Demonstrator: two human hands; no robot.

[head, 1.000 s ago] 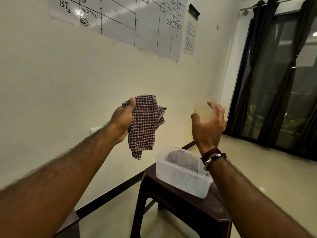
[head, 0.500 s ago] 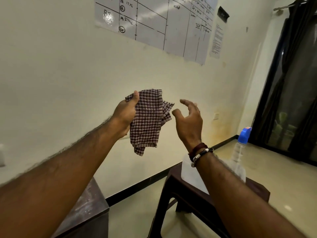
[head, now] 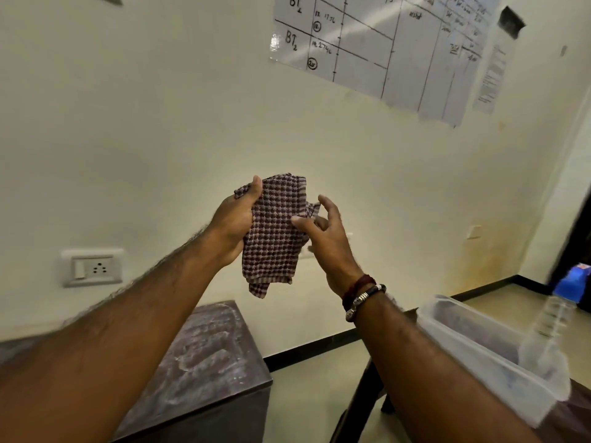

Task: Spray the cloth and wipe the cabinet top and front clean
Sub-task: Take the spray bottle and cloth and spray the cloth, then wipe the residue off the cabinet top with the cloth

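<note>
The checked cloth (head: 275, 233) is held up in the middle of the frame, in front of the pale wall (head: 160, 139), bunched and hanging in loose folds, with one corner dangling at its lower edge. It is gripped along its left side by the left hand (head: 235, 225): the thumb is laid over the upper edge and the fingers, hidden behind the fabric, appear to be curled round it. The right hand (head: 323, 241) is brought up against the cloth's right side; its fingers (head: 326, 204) are spread and only loosely bent, the thumb tip is touching the weave, and nothing is clasped by it.

The step in hand is judged to be the readying of the cloth for spraying; no wiping is seen, and the cabinet top (head: 204, 356), at the lower left of the frame, is streaked with whitish marks. Its front is barely shown.

The next move is judged to call for the spray bottle (head: 553, 327), seen blurred at the lower right beside a clear plastic tub (head: 473, 350) on a dark desk (head: 579, 404). The right hand would have to be lowered to it while the cloth is kept presented by the left.
</note>
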